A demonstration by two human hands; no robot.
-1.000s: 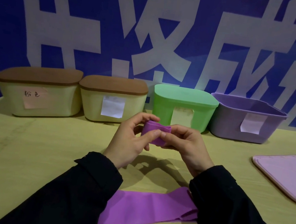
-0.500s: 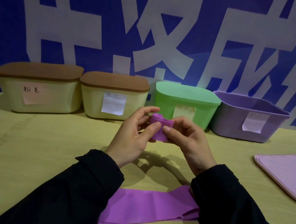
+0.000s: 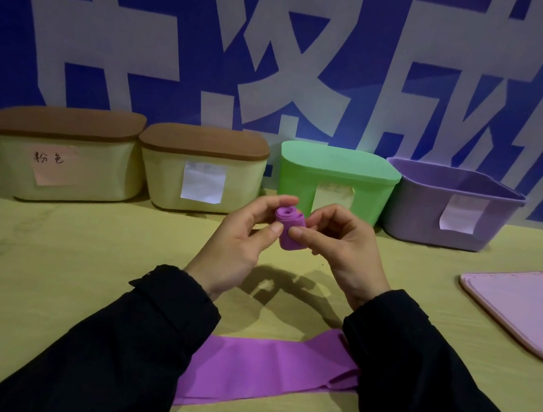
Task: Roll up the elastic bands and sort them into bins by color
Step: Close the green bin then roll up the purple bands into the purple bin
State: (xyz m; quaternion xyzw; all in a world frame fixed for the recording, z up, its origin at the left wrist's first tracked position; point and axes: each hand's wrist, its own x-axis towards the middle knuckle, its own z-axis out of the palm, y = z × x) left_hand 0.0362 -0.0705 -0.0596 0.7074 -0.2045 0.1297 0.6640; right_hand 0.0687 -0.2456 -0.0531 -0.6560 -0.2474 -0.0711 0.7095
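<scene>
Pinching the purple roll [image 3: 289, 230] above the bench [image 3: 48, 263], fingers of both hands [image 3: 241, 241] [image 3: 343, 250] curl round it; light, soft, springy, likely unwinds unless held across its loose end.

Your thin purple elastic band [image 3: 261, 374] looks smooth, rubbery and matt. The lidless purple plastic bin [image 3: 449, 208] has a slight sheen; its white paper label [image 3: 458, 218] curls. The pale yellow-green tabletop [image 3: 48, 263] looks matt.

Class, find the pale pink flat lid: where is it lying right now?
In the head view the pale pink flat lid lies on the yellow table at the far right, just in front of the open purple plastic bin.
</scene>
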